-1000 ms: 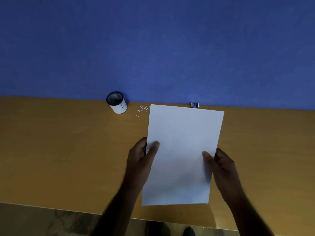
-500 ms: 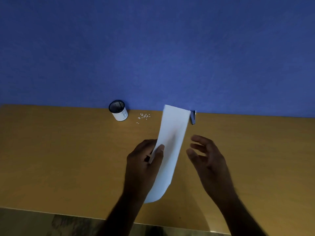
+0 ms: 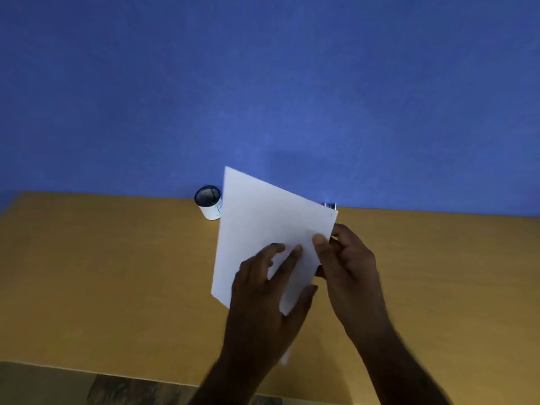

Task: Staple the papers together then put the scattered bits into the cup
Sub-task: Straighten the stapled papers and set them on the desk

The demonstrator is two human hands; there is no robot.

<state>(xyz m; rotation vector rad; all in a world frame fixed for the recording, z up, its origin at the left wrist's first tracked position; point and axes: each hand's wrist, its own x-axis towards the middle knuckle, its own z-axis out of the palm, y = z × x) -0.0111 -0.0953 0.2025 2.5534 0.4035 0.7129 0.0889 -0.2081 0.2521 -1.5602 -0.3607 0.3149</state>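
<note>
R hand [image 3: 347,258] fingers [image 3: 320,239] pinch the right edge of the white rectangular paper sheets [image 3: 263,229], thumb on the front face, the rest hidden behind. L hand [image 3: 263,296] lies spread across the lower front of the sheets, fingers wide, thumb hooked round the bottom right edge, so both hands hold the stack, lifted off the wooden orange-brown table [image 3: 117,273] & tilted, long axis running from near-low to far-high, top corner up against the blue wall.

Key relation: the small metal stapler [image 3: 330,205] sits at the table's far edge by the wall, just beyond the stack's upper right corner, only a sliver showing. R hand is much nearer it than L; judging by that, R would let go & reach fwd while L keeps the stack.

The black-rimmed white cylindrical cup [image 3: 209,204] stands left of the sheets, near the wall. Scattered bits not visible now, prob. hidden behind the paper.

Vs. half a sec ago: the sheets were edge-on & drooping from L hand alone w/ R hand open beside; now face-on, gripped by both. Bits were in view then.
</note>
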